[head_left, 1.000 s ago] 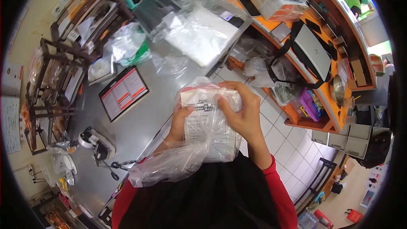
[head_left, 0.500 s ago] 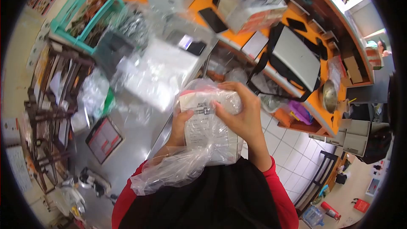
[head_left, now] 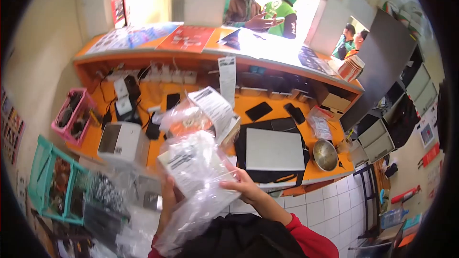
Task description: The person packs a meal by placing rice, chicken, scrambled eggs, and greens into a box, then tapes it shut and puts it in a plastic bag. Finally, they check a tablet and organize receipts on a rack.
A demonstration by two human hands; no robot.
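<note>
Both my hands hold a white box in a clear plastic bag (head_left: 193, 169), with a printed receipt showing through the film. My left hand (head_left: 169, 197) grips its left side, the fingers partly hidden by the box and plastic. On the right side, my right hand (head_left: 243, 185) is closed around the lower corner. The loose end of the bag trails down toward my left sleeve. Just beyond stands another bagged package (head_left: 191, 119) with a receipt (head_left: 214, 110) on top, partly covered by the one I hold.
The orange desk (head_left: 162, 150) carries a white printer (head_left: 122, 143), a silver laptop (head_left: 275, 149), a metal bowl (head_left: 325, 155) and phones (head_left: 258, 111). Left are a pink basket (head_left: 71, 117) and a teal crate (head_left: 52, 181). Two people stand beyond the counter (head_left: 215, 43); others appear farther right.
My view has swung up and left from the metal table to the orange desk and counter. The bagged box has moved with my hands toward the desk, still held by both.
</note>
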